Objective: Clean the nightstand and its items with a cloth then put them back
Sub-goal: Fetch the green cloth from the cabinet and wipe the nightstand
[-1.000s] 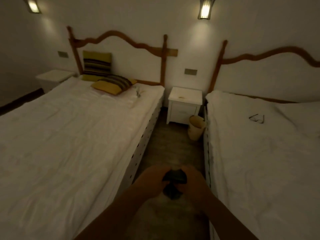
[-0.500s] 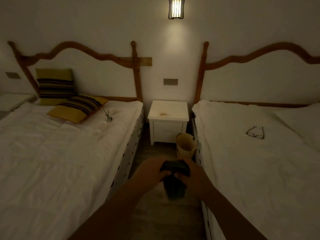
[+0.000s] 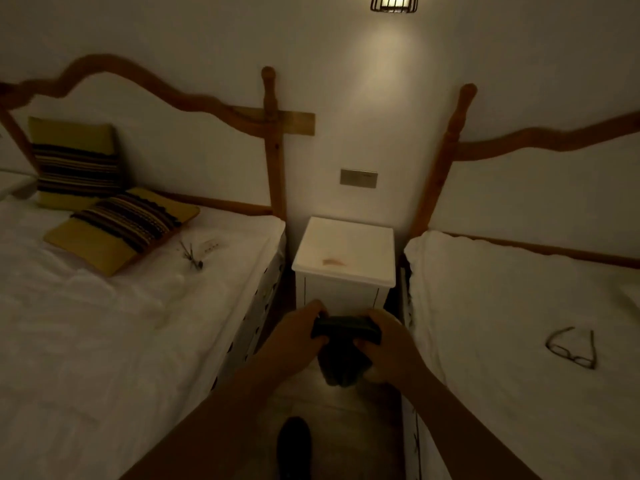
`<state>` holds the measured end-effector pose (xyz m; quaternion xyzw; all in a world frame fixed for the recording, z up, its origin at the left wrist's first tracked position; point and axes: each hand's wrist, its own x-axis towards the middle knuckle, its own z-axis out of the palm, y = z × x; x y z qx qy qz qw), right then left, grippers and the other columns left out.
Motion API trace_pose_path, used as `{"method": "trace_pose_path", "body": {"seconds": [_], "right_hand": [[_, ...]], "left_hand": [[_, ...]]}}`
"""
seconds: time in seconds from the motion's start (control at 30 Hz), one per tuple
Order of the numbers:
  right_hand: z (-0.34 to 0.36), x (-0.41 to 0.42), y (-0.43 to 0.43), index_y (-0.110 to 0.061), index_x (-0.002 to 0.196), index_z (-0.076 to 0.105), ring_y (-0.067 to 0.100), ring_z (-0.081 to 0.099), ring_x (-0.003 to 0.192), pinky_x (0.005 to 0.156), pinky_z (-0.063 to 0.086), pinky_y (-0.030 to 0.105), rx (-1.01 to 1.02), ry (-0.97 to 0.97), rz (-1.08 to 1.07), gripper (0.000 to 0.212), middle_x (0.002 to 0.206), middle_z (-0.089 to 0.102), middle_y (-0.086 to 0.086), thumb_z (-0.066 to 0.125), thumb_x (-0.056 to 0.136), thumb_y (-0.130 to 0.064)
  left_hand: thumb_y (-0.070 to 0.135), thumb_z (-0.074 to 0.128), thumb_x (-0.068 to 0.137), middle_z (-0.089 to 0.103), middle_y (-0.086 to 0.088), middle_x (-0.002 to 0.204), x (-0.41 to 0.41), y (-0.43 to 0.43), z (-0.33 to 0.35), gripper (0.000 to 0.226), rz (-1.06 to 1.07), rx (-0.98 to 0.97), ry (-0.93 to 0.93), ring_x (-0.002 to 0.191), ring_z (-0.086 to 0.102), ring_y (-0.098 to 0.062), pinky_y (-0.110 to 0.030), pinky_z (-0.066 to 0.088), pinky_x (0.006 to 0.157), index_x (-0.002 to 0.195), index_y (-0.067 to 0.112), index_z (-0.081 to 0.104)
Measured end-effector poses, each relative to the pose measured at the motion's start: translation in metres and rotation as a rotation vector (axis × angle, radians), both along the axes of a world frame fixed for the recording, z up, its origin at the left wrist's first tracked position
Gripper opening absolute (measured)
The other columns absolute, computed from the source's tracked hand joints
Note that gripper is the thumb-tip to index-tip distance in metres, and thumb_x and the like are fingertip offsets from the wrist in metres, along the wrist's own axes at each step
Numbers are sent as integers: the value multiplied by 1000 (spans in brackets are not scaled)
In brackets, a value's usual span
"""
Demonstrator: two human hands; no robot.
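A white nightstand stands against the wall between two beds; its top carries a faint brown smear. In front of it I hold a dark cloth with both hands, bunched and hanging down. My left hand grips its left end, my right hand its right end. A pair of glasses lies on the right bed. A small dark item with thin stems lies on the left bed.
Two striped yellow cushions sit at the head of the left bed. Wooden headboards flank the nightstand. A wall lamp glows above. My shoe shows in the narrow floor aisle between the beds.
I have walked forward down the aisle; the nightstand is much nearer and centred. The bin beside it is now hidden behind my hands. Both hands still hold the cloth.
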<state>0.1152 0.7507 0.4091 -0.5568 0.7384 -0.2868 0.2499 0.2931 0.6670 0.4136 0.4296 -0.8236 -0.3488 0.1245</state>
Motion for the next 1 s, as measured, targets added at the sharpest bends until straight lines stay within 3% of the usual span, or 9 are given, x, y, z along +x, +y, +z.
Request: {"method": "trace_pose_path", "body": {"seconds": [0.13, 0.3, 0.4, 0.53, 0.67, 0.73, 0.9, 1.0], "right_hand": [[-24, -33, -88, -31, 114, 61, 21, 60, 101, 88, 51, 44, 123, 87, -91, 38, 107, 64, -1, 59, 78, -43], [-49, -73, -170, -25, 114, 58, 21, 58, 102, 87, 51, 46, 186, -9, -212, 37, 108, 62, 1, 64, 79, -37], [-71, -102, -216, -29, 114, 54, 21, 59, 100, 84, 53, 47, 201, -100, -261, 39, 109, 60, 1, 62, 76, -38], [-119, -144, -270, -38, 107, 50, 14, 61, 93, 79, 55, 45, 178, -157, -317, 38, 100, 61, -7, 53, 69, -46], [-193, -191, -326, -49, 100, 45, 10, 58, 89, 78, 53, 35, 187, -163, -326, 30, 93, 50, -23, 54, 73, -41], [-233, -216, -355, -53, 102, 44, 8, 56, 90, 79, 50, 29, 208, -161, -331, 32, 94, 48, -24, 53, 74, -39], [-334, -267, -412, -16, 117, 58, 19, 55, 94, 73, 34, 9, 271, -139, -354, 35, 107, 56, 9, 63, 84, -8], [-372, -292, -438, -11, 125, 53, 18, 50, 97, 78, 38, 16, 259, -108, -391, 39, 114, 52, 15, 59, 87, -4]], "left_hand": [[19, 66, 84, 58, 15, 89, -37, -95, -27, 26, -42, 69, 34, 82, 56, 1, -8, 38, 67, 96, 36, 51], [12, 62, 87, 61, -2, 99, -86, -190, -44, 23, -70, 190, 39, 87, 61, -15, -32, 54, 78, 108, 19, 57], [12, 62, 88, 58, -1, 97, -119, -242, -62, 21, -27, 241, 21, 88, 58, -16, -30, 50, 78, 107, 15, 55], [13, 59, 91, 53, -4, 94, -164, -292, -107, 8, -30, 244, -51, 87, 52, -18, -31, 41, 77, 96, 13, 53], [17, 55, 94, 58, -14, 112, -213, -342, -177, 23, 37, 308, -135, 107, 55, -26, -35, 43, 90, 113, 4, 57], [17, 56, 93, 60, -8, 107, -239, -368, -217, 18, 77, 332, -150, 103, 57, -22, -29, 44, 86, 108, 8, 59], [10, 54, 89, 56, 1, 80, -289, -412, -308, 5, 117, 426, -159, 73, 53, -12, -21, 39, 61, 85, 10, 56], [7, 55, 88, 59, -5, 78, -315, -430, -357, 8, 115, 438, -145, 70, 53, -13, -15, 35, 56, 83, 4, 61]]}}
